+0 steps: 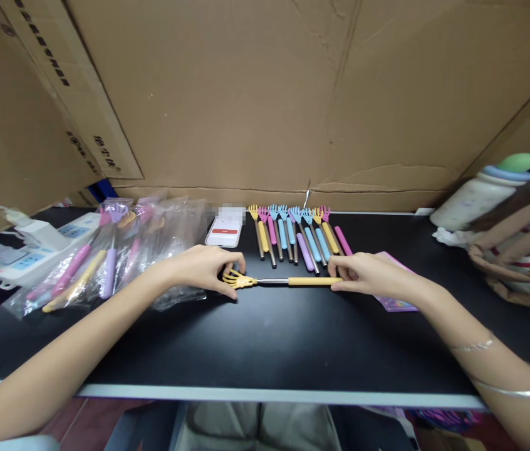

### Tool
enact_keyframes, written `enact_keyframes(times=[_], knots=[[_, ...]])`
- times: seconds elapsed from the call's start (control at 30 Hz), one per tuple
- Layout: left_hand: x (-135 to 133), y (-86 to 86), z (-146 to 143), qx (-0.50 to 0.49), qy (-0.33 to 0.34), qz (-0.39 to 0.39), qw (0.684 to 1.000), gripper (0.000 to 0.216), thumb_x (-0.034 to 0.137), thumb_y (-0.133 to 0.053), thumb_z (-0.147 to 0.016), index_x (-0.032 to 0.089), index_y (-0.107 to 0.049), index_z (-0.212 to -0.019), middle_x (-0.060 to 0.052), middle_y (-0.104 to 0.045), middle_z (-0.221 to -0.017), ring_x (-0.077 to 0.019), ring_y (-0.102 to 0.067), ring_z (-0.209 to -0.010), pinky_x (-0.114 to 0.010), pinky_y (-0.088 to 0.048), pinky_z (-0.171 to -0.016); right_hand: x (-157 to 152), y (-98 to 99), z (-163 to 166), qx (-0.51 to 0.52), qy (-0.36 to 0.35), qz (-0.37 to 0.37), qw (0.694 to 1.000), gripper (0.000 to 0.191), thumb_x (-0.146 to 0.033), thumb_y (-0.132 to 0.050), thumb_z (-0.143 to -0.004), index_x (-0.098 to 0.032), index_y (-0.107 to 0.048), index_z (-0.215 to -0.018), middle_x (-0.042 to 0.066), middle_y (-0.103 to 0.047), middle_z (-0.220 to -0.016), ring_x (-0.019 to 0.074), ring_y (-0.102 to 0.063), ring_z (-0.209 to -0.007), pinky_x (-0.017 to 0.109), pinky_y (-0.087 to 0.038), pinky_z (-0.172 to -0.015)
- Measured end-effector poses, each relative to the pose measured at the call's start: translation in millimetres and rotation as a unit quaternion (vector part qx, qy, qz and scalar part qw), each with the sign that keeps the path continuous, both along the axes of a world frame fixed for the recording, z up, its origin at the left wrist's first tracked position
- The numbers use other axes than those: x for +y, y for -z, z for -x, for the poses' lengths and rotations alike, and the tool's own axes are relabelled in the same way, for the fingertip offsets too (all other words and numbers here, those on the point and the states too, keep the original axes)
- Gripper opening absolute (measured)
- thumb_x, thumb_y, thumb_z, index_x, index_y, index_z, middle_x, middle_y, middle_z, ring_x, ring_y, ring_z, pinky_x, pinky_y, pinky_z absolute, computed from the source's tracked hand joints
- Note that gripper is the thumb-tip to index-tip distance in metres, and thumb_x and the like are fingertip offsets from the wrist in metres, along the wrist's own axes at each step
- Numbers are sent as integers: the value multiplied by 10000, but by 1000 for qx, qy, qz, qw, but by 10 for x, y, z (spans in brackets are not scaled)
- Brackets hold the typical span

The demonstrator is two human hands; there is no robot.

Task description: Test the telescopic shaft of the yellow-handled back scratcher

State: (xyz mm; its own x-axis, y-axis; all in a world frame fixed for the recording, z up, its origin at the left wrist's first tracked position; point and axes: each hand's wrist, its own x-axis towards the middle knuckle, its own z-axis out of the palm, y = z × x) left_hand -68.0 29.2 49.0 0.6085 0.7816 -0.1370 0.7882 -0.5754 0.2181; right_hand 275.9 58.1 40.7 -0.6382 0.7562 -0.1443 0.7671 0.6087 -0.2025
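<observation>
Nearest are the person's light trousers (227, 429), just below the pale front edge of the black surface (265, 341). Beyond that edge, a yellow back scratcher (300, 281) lies crosswise between the two hands, its metal rod showing between claw and handle. The claw sits inside the grip of the left hand (199, 269), between thumb and index finger, which close on it from its near and far sides. The right hand (368, 274) has a narrow grip, pinching the tip of the handle, so most of that handle lies outside the fingers. A pink and purple packet (397, 305) lies partly under the right wrist. Just past the hands, a row of coloured back scratchers (282, 233) lies with claws pointing away, and a phone (224, 233) is left of them. Farther left are clear plastic bags (178, 228), some with back scratchers inside, beside a white power strip (51, 250). A green-topped bottle (472, 195) leans at far right. Brown cardboard (227, 94) rises behind.
</observation>
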Motion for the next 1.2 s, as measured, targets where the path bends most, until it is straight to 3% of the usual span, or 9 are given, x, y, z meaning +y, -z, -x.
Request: enact_keyframes(times=[0.23,0.47,1.2], knots=[[12,-8,22,3,-11,67,998,369,474,-600,-745,254,-494,-1021,72,-569,-663,-106,-536,-589,-182,-298,-496,10,25,-3,8,3,27,1000,258,-496,-491,-807,-239,-494,-786,-39,-488,-589,112,-442,-516,229,-243,-475],[28,-25,4,17,-37,103,994,403,519,-550,-760,253,-475,-1053,54,-574,-720,-125,-540,-664,-199,-290,-524,12,20,3,-3,12,43,999,276,-511,-472,-807,-235,-486,-817,-35,-492,-611,116,-445,-537,227,-248,-490],[42,-7,11,10,-43,110,993,394,503,-561,-763,258,-466,-1056,63,-567,-723,-119,-523,-656,-201,-294,-534,61,96,-52,3,17,44,999,285,-519,-465,-808,-239,-488,-851,-36,-506,-630,111,-436,-541,226,-241,-492]])
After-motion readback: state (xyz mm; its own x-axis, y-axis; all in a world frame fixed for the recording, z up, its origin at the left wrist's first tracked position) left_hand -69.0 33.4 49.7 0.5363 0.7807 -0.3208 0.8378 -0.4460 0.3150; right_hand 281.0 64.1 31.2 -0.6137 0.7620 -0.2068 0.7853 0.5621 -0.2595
